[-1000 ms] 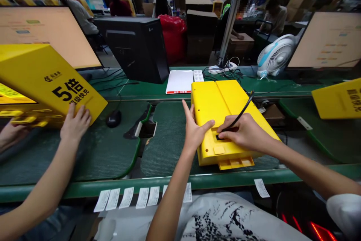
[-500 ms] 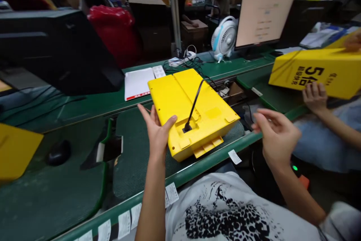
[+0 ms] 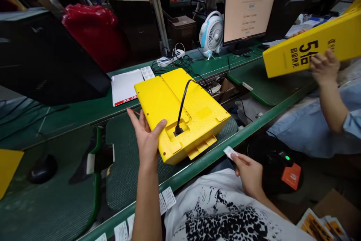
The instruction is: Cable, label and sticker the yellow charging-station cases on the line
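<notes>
Two bare hands are working at a green workbench (image 3: 70, 118). The left hand (image 3: 145, 139), fingers spread, thumb lying over the edge, is holding a yellow plastic housing (image 3: 197, 120) resting on a green mat (image 3: 124, 192) at centre frame, a black cable (image 3: 183, 102) rising from its recess. The right hand (image 3: 248, 173), lower right, is pinching a small white label (image 3: 229, 152) between thumb and fingers. At upper right, a co-worker's hand (image 3: 324, 68) is gripping a yellow printed board (image 3: 296, 51).

A yellow plastic casing (image 3: 172, 98) sits angled on the green mat (image 3: 121, 181). A black cable (image 3: 183, 98) rises from its recess (image 3: 172, 130).
</notes>
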### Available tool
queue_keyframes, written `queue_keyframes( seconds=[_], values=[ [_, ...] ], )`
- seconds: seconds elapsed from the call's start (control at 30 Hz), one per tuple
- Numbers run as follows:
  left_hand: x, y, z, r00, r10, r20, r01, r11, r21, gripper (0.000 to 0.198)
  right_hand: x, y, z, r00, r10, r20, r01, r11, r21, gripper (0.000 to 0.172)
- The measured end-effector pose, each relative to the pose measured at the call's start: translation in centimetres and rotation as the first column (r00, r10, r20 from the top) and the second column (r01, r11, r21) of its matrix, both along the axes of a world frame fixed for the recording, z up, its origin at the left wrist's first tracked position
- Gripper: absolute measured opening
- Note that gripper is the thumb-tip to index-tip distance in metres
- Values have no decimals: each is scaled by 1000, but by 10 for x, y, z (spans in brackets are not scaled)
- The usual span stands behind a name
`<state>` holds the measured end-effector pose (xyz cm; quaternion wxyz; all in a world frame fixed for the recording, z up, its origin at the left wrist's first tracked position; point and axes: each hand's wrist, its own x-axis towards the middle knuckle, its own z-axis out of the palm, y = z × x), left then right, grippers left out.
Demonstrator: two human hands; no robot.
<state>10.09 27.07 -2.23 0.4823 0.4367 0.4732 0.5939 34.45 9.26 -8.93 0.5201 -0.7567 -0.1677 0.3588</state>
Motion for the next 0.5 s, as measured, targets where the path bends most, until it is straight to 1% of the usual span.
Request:
queue_keyframes(
  seconds=[0.03,0.07,0.1,0.13,0.17,0.2,0.23,0.27,0.3,0.33,0.37,0.4,0.43,0.47,0.5],
  values=[
    [0,-1,1,1000,4,5,-4,1000,-9,132,1,0,14,986,9,167,-22,997,76,32],
    [1,-2,2,1000,7,10,-7,1000,-17,132,4,1,31,938,15,345,-79,982,174,28],
    [1,-2,3,1000,12,18,-12,1000,-22,131,9,6,50,862,23,507,-182,947,266,22],
    [1,-3,4,1000,17,26,-17,1000,-25,131,15,15,70,784,29,619,-306,887,346,16],
    [1,-3,4,999,22,33,-21,999,-25,130,22,27,90,723,44,689,-423,817,391,13],
    [1,-3,5,999,23,38,-22,999,-24,130,30,43,109,677,83,732,-522,754,398,10],
    [1,-3,5,999,26,40,-25,999,-24,129,36,62,126,648,120,752,-591,702,397,8],
    [1,-3,4,999,27,38,-26,999,-23,129,40,83,140,622,200,757,-641,685,347,5],
    [1,-2,3,999,26,34,-25,999,-22,128,43,105,151,590,310,745,-692,670,269,5],
    [0,-2,2,999,27,29,-26,999,-19,128,43,126,158,553,435,711,-744,642,187,8],
    [0,-1,0,999,29,23,-29,999,-15,128,41,146,161,513,562,649,-792,601,106,12],
    [0,-1,-2,999,33,18,-33,999,-10,127,37,163,160,474,671,570,-836,546,53,14],
    [-1,0,-4,999,38,14,-38,999,-4,127,33,178,157,443,753,487,-870,492,30,15],
    [-1,0,-5,999,42,11,-42,999,-1,126,29,189,152,426,807,408,-890,455,27,14],
    [-1,-1,-6,999,43,8,-43,999,-3,125,25,196,147,418,841,344,-901,433,34,14]
  ],
)
